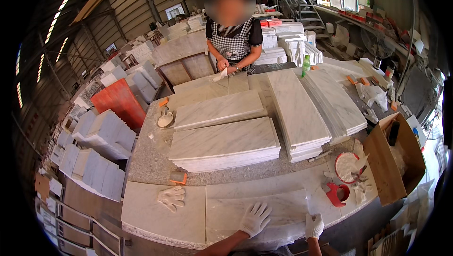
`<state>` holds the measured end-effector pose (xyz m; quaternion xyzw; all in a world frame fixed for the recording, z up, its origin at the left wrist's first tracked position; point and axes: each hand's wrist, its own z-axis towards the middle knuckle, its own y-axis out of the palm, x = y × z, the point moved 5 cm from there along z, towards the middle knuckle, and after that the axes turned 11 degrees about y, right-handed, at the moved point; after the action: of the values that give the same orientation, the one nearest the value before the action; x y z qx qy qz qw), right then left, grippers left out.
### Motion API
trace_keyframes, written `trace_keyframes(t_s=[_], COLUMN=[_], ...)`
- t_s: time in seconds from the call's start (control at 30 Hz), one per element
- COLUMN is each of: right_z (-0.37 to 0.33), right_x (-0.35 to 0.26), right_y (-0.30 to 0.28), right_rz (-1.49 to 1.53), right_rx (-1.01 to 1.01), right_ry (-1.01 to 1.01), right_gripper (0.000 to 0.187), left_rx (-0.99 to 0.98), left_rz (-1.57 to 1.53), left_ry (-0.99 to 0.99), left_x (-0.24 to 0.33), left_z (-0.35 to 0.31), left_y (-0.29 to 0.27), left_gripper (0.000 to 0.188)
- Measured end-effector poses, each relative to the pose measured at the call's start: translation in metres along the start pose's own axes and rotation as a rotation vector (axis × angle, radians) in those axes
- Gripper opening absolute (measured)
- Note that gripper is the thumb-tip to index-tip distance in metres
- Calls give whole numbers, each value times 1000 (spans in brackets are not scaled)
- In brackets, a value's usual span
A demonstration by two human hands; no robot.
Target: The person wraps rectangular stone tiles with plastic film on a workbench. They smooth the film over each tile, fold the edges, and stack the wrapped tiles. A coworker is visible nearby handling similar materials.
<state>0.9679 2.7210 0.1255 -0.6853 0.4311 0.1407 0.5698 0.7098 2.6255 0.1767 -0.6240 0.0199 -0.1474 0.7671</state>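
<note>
A clear plastic film (288, 203) lies over a pale grey-veined marble slab (222, 194) at the near edge of the table. My left hand (256, 219), in a white knit glove, rests flat on the film with its fingers spread. At the film's right edge, my gloved right hand (314, 226) is closed; the edge runs down to its fingers. Right of it lies a red tape dispenser (338, 194). Behind that stands a red bowl (336, 167) of whitish paste. A loose white glove (171, 198) lies on the slab's left part, near an orange-edged block (178, 177).
Stacked marble slabs (226, 142) fill the table's middle, with more stacks (299, 109) to the right. An open cardboard box (384, 171) stands at the right edge. Across the table, a person in a checked apron (233, 43) handles something white. A green bottle (306, 64) stands nearby.
</note>
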Motion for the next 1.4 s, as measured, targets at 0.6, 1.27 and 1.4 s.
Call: trace_keyframes(t_s=[0.6,1.27,1.4], right_z=[6,11,8], right_x=[2,-6,0], right_y=[2,0,12], right_rz=[-14,-56,-21], right_rx=[2,-2,-63], right_ry=[-12,-86,-54], right_gripper=[31,32,32], left_rx=[25,66,85], left_rz=[-1,-42,-79], left_ry=[-14,-17,-60], left_x=[0,-2,-10], left_z=[-3,3,-15], left_y=[2,-2,10], left_gripper=[45,45,46])
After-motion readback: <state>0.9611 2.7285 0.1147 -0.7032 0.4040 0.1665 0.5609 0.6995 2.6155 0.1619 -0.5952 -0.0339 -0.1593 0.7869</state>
